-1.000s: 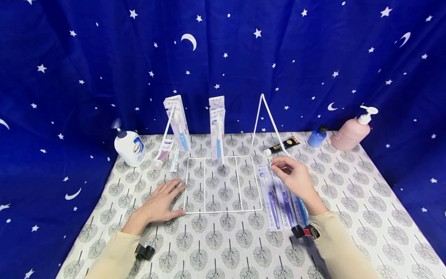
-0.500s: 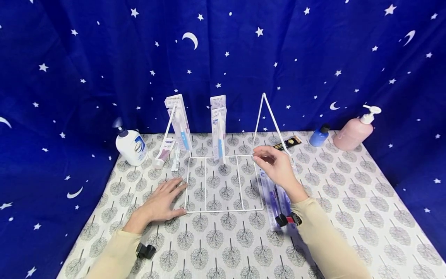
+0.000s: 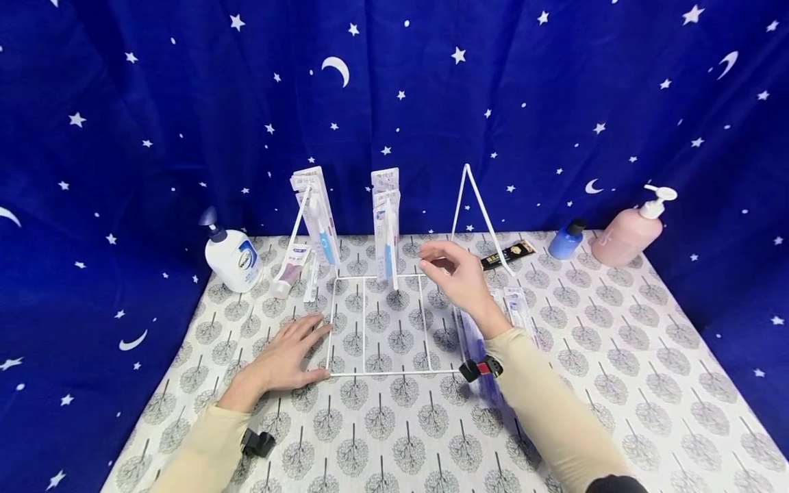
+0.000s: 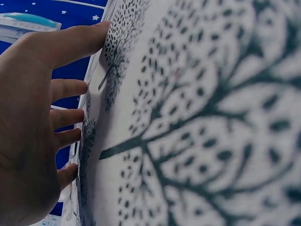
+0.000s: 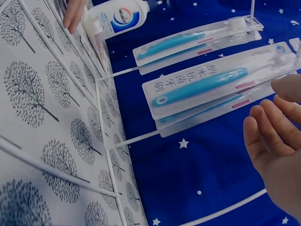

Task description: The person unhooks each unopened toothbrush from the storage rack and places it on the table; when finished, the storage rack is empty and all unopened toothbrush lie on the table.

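Note:
A white wire rack (image 3: 394,374) stands on the table. Packaged toothbrushes (image 3: 317,222) hang at its left arm, and more packaged toothbrushes (image 3: 386,236) hang at the middle one. Flat by the rack's left side lies my left hand (image 3: 280,359), fingers spread, thumb and fingertips right at the wire. My right hand (image 3: 457,277) is raised over the rack's right part, thumb apart from its loosely bent fingers, holding nothing. In the right wrist view, its fingers are beside the head ends of the hanging blue toothbrushes (image 5: 202,87). Purple packaged toothbrushes (image 3: 477,339) lie partly hidden under the right forearm.
The rack's right arm (image 3: 483,209) rises bare. A black toothpaste tube (image 3: 514,253), a blue bottle (image 3: 566,241) and a pink pump bottle (image 3: 627,236) are at back right. At left are a white pump bottle (image 3: 234,262) and a pale toothpaste tube (image 3: 290,270).
My right hand has moved left from above the packages lying on the table, past the rack's right edge, towards the middle toothbrushes. The left hand has stayed in place.

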A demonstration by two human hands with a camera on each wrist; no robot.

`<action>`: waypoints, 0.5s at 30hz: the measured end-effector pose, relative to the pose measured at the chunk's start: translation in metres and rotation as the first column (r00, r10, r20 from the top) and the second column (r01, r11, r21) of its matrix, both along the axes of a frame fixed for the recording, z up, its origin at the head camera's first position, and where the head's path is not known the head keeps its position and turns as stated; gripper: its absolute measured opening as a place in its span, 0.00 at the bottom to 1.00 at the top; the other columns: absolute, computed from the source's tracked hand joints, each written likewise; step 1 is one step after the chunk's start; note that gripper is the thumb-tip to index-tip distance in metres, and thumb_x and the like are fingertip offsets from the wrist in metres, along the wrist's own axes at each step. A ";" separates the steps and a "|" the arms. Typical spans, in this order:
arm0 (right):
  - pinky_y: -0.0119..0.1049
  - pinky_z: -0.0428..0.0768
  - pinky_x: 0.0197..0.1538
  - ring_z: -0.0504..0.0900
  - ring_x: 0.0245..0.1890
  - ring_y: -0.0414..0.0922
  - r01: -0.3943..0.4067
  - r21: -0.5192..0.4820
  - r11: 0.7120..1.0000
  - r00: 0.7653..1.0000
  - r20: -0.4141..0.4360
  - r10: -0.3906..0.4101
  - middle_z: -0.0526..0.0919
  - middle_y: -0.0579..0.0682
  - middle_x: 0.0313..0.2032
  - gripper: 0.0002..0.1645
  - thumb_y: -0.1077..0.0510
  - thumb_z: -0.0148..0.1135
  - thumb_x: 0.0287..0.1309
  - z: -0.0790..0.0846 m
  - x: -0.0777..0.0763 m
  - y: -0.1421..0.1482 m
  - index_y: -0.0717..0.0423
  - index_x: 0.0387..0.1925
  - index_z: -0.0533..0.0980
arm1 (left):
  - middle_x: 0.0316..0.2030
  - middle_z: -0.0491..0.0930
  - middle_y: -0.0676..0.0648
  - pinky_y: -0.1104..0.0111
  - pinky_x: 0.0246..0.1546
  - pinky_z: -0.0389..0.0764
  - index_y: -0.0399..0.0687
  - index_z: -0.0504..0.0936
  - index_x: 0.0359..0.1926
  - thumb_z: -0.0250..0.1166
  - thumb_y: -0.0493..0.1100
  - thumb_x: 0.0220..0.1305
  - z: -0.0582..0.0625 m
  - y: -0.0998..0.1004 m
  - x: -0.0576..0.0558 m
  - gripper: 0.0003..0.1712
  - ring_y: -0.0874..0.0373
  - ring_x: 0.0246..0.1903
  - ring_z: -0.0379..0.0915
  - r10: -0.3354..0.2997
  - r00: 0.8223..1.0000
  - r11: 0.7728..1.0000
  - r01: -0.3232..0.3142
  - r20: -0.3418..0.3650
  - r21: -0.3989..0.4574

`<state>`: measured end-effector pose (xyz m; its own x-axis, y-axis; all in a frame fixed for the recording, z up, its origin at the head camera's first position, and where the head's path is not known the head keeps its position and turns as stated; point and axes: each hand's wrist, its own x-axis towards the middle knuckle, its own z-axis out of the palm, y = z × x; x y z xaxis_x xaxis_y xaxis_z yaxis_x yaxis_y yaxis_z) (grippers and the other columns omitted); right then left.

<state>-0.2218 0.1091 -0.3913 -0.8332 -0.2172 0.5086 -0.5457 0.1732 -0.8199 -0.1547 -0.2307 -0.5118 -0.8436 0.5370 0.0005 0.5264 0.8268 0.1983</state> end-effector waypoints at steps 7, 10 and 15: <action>0.54 0.77 0.47 0.78 0.40 0.59 -0.052 -0.063 0.997 0.999 0.012 0.053 0.79 0.68 0.38 0.19 0.73 0.61 0.49 -0.002 -0.014 -0.014 0.73 0.45 0.72 | 0.70 0.47 0.45 0.47 0.67 0.48 0.54 0.54 0.69 0.56 0.73 0.49 0.001 0.001 -0.001 0.51 0.46 0.69 0.43 -0.001 1.000 1.000 0.001 -0.002 0.003; 0.55 0.77 0.47 0.77 0.40 0.61 -0.074 -0.094 0.993 0.997 0.004 0.074 0.78 0.69 0.40 0.22 0.73 0.61 0.48 -0.003 -0.019 -0.019 0.73 0.48 0.70 | 0.70 0.47 0.45 0.47 0.67 0.48 0.55 0.54 0.69 0.56 0.73 0.49 0.001 0.001 -0.001 0.51 0.46 0.69 0.43 0.001 1.000 1.000 -0.001 0.001 0.001; 0.58 0.76 0.45 0.74 0.41 0.65 -0.118 -0.144 0.983 0.993 -0.026 0.115 0.76 0.72 0.41 0.25 0.76 0.61 0.46 -0.005 -0.027 -0.029 0.74 0.49 0.67 | 0.71 0.46 0.45 0.47 0.67 0.47 0.56 0.52 0.70 0.55 0.73 0.49 0.000 0.001 -0.001 0.52 0.47 0.69 0.42 0.007 1.000 1.000 -0.007 0.012 -0.006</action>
